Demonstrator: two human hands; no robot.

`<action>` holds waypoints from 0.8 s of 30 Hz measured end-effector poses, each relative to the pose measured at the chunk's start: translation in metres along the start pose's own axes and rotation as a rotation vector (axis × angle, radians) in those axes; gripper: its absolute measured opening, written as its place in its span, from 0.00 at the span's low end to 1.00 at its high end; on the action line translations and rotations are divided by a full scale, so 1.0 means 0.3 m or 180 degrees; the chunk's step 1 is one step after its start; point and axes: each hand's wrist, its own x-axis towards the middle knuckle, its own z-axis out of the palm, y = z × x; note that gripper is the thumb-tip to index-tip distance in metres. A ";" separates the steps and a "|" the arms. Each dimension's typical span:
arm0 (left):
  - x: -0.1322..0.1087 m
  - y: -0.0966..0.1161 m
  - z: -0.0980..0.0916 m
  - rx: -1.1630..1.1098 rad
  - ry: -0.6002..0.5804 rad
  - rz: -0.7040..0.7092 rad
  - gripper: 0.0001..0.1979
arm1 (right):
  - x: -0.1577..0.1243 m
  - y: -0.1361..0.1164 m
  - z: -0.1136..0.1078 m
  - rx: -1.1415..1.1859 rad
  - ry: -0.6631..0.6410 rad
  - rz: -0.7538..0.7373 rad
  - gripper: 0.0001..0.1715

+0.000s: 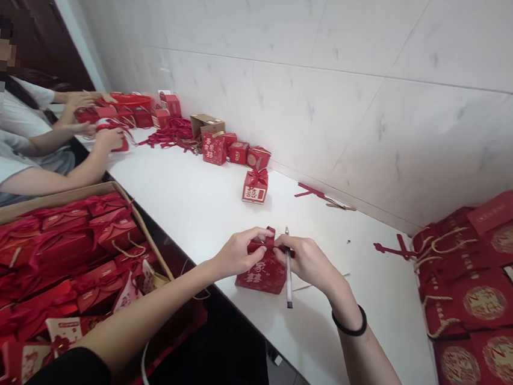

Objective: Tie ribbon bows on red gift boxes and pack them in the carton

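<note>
Both hands pinch the ribbon on top of a little red box [261, 273] that sits on the white surface [201, 205] near its front edge. The left hand [238, 252] grips the ribbon, and the right hand [307, 259] also holds a pen [288, 274]. Another red box [255, 186] stands farther back.
</note>
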 end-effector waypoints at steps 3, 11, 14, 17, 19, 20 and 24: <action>-0.012 0.000 -0.008 -0.0362 -0.0074 -0.0018 0.27 | -0.004 0.006 -0.005 -0.0022 0.0070 0.0067 0.11; -0.098 -0.032 -0.068 -0.0517 -0.0451 -0.0589 0.16 | -0.009 0.014 0.026 0.0108 0.0592 -0.0008 0.14; -0.119 -0.001 -0.116 -0.0685 -0.0257 -0.0705 0.18 | -0.016 0.002 0.042 0.0178 0.1183 0.0157 0.21; -0.138 0.037 -0.194 -0.0888 0.0087 -0.0890 0.21 | -0.027 -0.008 0.055 0.0273 0.1405 0.0402 0.28; -0.162 0.058 -0.256 -0.1029 0.0369 -0.1078 0.24 | -0.035 -0.019 0.072 0.0492 0.1265 0.0406 0.28; -0.179 0.068 -0.287 -0.1072 0.0502 -0.1168 0.25 | -0.039 -0.027 0.085 0.0621 0.1136 0.0358 0.27; -0.281 0.109 -0.392 -0.0913 0.0743 -0.1180 0.22 | -0.047 -0.081 0.159 0.1048 0.0615 0.0123 0.24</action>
